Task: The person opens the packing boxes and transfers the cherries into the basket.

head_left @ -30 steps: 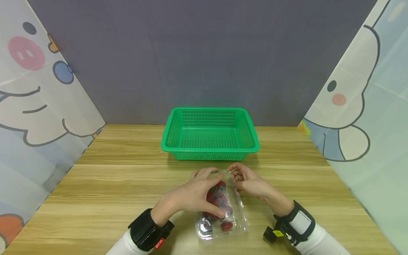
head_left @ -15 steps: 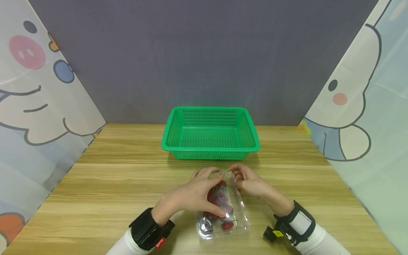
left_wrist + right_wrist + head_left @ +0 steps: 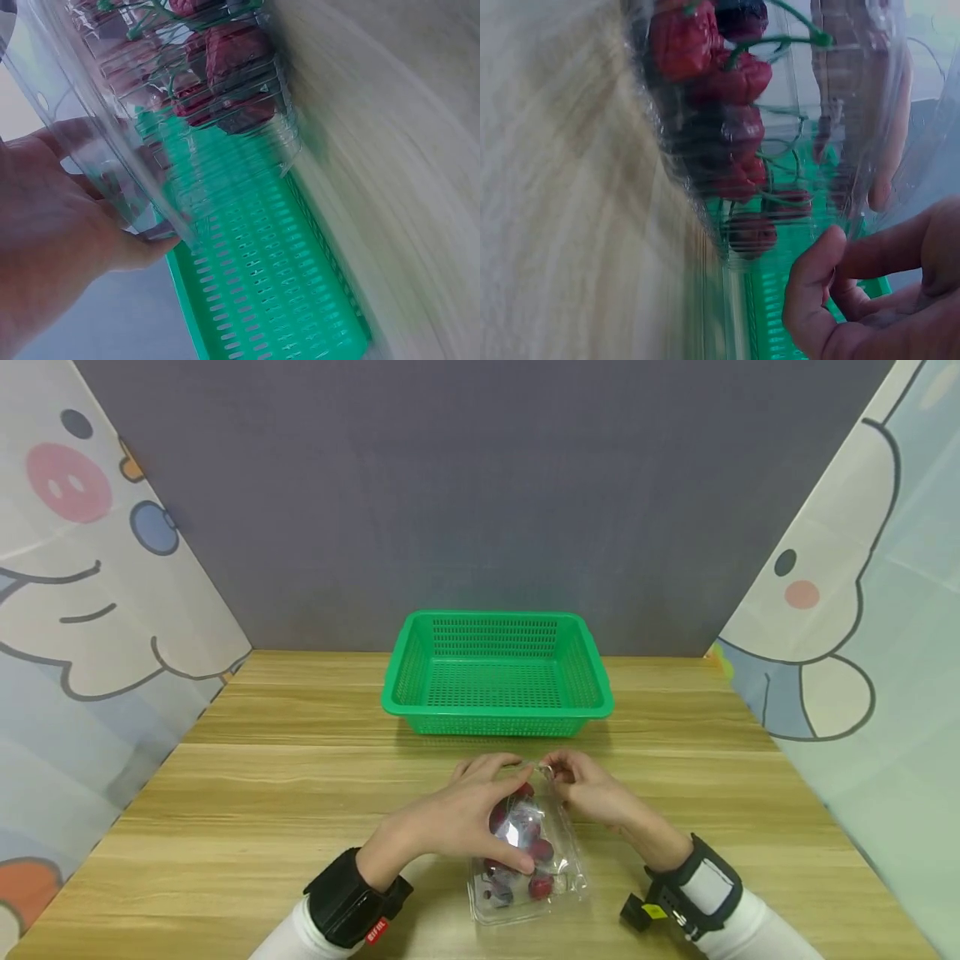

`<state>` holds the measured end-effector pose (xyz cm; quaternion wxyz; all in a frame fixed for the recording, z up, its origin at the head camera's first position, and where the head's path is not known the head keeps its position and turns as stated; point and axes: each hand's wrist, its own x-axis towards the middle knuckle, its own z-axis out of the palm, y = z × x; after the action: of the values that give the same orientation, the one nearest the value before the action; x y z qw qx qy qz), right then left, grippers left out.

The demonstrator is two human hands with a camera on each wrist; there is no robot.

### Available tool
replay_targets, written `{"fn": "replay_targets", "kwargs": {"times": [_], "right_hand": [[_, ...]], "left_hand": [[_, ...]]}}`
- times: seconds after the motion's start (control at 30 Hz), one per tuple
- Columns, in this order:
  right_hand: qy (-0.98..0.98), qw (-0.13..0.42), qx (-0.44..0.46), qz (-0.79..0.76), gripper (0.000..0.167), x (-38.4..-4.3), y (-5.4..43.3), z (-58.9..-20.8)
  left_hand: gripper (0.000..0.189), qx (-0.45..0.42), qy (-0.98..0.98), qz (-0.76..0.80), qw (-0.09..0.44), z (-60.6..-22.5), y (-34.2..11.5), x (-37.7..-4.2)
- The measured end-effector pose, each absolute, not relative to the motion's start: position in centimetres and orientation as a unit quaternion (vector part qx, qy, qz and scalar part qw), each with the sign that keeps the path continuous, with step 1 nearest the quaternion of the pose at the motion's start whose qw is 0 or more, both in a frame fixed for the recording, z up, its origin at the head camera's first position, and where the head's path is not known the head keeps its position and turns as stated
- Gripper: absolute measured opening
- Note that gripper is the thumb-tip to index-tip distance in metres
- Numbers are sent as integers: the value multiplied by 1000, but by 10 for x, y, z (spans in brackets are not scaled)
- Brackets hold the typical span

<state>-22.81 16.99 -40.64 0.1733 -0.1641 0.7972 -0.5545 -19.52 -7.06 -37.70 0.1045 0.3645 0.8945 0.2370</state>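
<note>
One box (image 3: 557,837), on table (image 3: 300,810), near side of basket (image 3: 497,712). Left hand (image 3: 459,818) spread across its top; right hand (image 3: 591,791), fingers curled, pinches far right corner. Suggest light left pressure, working that corner slowly. Clear, ribbed plastic, glinting; cherries (image 3: 541,886) inside, red to near-black, green-stemmed.
</note>
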Motion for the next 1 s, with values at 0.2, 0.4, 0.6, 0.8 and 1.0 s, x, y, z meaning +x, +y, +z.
{"fn": "replay_targets", "kwargs": {"times": [0.2,0.4,0.6,0.8,1.0], "right_hand": [[794,179,-169,-556,36,-230,171,-408],[782,199,-183,-562,37,-232,174,-407],[777,213,-189,-562,38,-234,177,-406],[778,212,-193,-559,38,-234,177,-406],[780,203,-193,-559,38,-233,177,-406]], "left_hand": [[115,364,895,234,110,-377,-72,-195],[114,371,891,238,109,-375,-74,-195],[114,368,891,243,110,-375,-77,-197],[108,365,882,276,111,-367,-84,-198],[81,373,868,320,75,-361,-88,-203]]}}
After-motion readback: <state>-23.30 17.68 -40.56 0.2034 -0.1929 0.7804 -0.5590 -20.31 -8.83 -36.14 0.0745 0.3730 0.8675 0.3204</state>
